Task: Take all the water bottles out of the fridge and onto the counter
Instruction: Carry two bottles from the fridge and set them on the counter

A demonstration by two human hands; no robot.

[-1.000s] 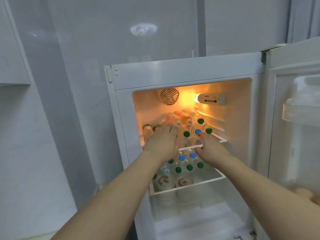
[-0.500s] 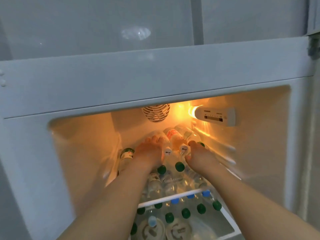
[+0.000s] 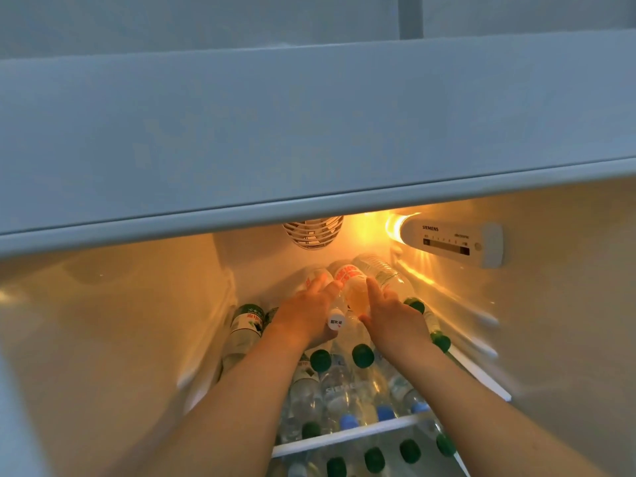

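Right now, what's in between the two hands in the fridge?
In the head view, a red-labelled bottle with a white cap lies between the left hand and the right hand, atop the bottle pile.

Bottles: clear plastic, mostly green caps, some blue, lying on their sides, stacked.
Fridge: open, lit inside, shelf packed.

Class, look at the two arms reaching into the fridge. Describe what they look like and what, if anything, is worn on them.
Both forearms are bare as far as the picture shows: no sleeves, gloves or watch. The left hand and right hand show no rings, bands or markings. Warm fridge light tints them orange.
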